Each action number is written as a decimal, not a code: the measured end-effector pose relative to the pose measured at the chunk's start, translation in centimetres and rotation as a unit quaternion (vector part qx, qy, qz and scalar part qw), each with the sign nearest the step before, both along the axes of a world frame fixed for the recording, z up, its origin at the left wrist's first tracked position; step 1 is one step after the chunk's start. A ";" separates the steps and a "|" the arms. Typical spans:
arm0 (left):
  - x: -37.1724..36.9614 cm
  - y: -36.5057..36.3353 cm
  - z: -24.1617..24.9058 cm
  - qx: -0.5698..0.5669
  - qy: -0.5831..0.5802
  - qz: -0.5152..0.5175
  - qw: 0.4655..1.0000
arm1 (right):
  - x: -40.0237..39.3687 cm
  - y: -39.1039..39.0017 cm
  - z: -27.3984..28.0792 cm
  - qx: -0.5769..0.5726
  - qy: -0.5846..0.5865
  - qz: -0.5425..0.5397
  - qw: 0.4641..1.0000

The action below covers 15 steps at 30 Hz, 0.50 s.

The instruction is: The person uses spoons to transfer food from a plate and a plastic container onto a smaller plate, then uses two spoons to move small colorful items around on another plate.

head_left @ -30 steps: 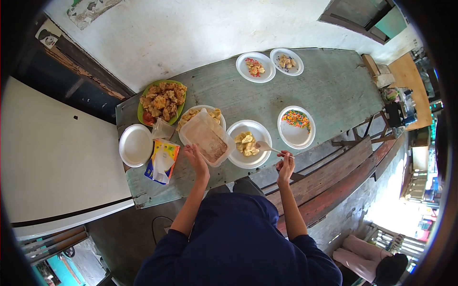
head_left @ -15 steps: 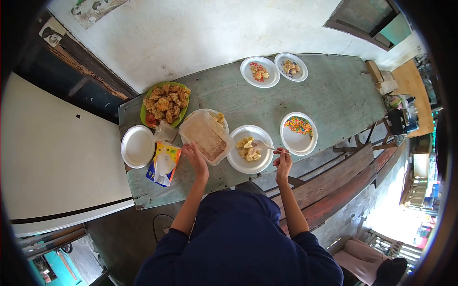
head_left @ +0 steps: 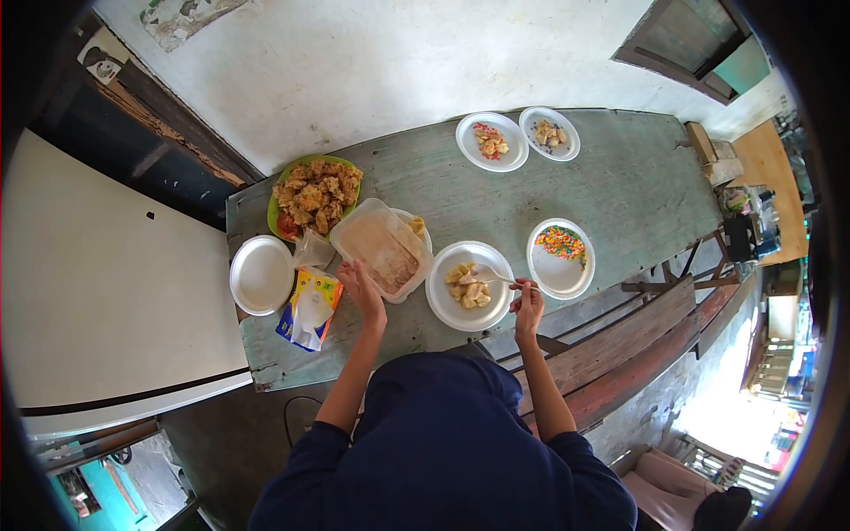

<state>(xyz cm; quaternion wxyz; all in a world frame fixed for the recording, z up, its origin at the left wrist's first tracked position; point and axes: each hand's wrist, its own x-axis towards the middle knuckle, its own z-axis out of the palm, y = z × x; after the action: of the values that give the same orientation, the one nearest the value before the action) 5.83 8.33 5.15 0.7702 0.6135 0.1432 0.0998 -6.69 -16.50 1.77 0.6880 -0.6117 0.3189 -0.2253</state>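
A spoon (head_left: pixel 496 278) is pinched in my right hand (head_left: pixel 528 305), its bowl end among pale banana-like pieces (head_left: pixel 465 285) on a white plate (head_left: pixel 452 314). My left hand (head_left: pixel 362 294) has its fingers apart at the lower left edge of a clear plastic tub (head_left: pixel 383 252), touching or very near it. Brownish residue lies inside the tub, which partly covers another white plate (head_left: pixel 427 237) with yellowish pieces. To the right, a white plate (head_left: pixel 560 281) holds colourful candy bits (head_left: pixel 560 242).
Fried food (head_left: pixel 314 196) fills a green plate (head_left: pixel 274 217) at the table's left. Near it are empty white plates (head_left: pixel 261 274), a clear cup (head_left: pixel 312 250) and a tissue pack (head_left: pixel 309 310). Two plates (head_left: pixel 472 152) (head_left: pixel 555 152) with food stand near the wall. A bench (head_left: pixel 620 341) runs along the table.
The tub has shifted slightly left and now lies flatter, apart from the plate of pale pieces. The spoon has moved slightly within the food. The whole view has shifted a little.
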 end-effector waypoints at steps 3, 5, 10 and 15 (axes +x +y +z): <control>-0.1 0.3 -0.6 0.010 0.005 0.004 1.000 | 0.8 0.5 0.1 -0.010 0.000 0.011 1.000; -0.1 0.5 -0.9 0.015 0.006 0.004 1.000 | 1.1 0.9 0.3 -0.044 -0.001 0.034 0.998; -0.7 0.7 -0.6 0.039 0.012 0.005 0.999 | 1.4 1.4 1.6 -0.119 0.031 0.045 0.991; -0.9 0.6 -0.7 0.045 0.009 0.006 0.999 | 0.7 1.1 1.9 -0.218 0.041 0.062 0.973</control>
<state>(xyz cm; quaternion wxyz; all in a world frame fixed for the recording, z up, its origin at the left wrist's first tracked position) 4.98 8.98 4.43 0.7398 0.6476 0.1489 0.1052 -5.99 -15.37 3.63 0.5369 -0.7744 0.2511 -0.2211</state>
